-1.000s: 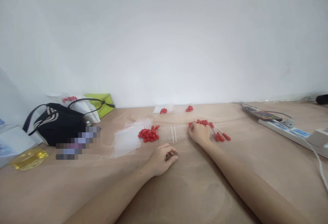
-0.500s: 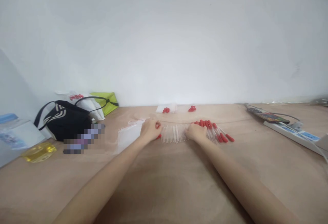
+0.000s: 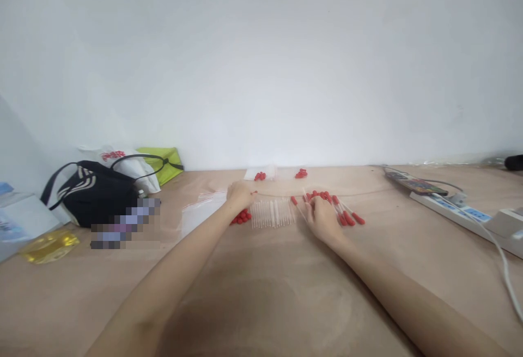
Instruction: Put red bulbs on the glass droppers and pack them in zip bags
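A row of thin clear tubes (image 3: pixel 272 214) lies side by side on the wooden table. At its left end, my left hand (image 3: pixel 241 196) is closed in a pinch, with a small red rubber bulb (image 3: pixel 255 193) at its fingertips. Loose red bulbs (image 3: pixel 242 217) lie in a heap just under that wrist. To the right of the row, my right hand (image 3: pixel 323 219) has its fingers curled together; what they hold is hidden. Beside its thumb lies a single red-tipped dropper (image 3: pixel 294 200). Several more red-bulbed droppers (image 3: pixel 347 218) are bunched behind and right of this hand.
Clear zip bags (image 3: pixel 200 216) lie left of my left hand. Two small red groups, one of red bulbs (image 3: pixel 260 176), rest on bags near the wall. A black bag (image 3: pixel 100 193) and a yellow pouch (image 3: pixel 49 245) stand left. On the right are a phone (image 3: pixel 420 183) and power strip (image 3: pixel 453 212).
My right hand has moved off the right end of the tube row, showing a red-tipped dropper there. My left hand has risen slightly, uncovering the red heap. The view shifted a little right.
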Tool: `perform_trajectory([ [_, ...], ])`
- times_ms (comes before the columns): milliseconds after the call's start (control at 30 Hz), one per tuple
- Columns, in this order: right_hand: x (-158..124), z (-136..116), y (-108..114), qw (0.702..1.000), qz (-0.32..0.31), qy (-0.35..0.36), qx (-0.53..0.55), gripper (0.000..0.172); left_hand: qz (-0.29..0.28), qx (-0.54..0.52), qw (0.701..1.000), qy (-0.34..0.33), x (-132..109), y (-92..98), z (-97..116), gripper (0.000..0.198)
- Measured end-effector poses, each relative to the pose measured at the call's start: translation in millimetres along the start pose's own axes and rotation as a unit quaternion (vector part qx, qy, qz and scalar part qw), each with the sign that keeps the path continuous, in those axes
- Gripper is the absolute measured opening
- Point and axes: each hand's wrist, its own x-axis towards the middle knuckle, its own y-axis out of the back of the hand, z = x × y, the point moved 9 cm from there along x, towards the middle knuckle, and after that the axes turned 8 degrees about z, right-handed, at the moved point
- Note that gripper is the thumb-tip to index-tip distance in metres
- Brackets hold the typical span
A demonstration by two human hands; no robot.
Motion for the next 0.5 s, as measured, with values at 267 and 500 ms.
perform_trajectory([
  [267, -44, -3, 26, 0.978, -0.006, 0.14, 0.157, 0.023, -0.085, -0.087, 0.983, -0.134, -110, -16.6, 39, 0.003],
  [500, -62, -40, 17, 0.963, -0.083, 0.239, 0.093, 0.022, -0.109, -0.121, 0.971, -0.174, -121, -27.8, 42, 0.017],
])
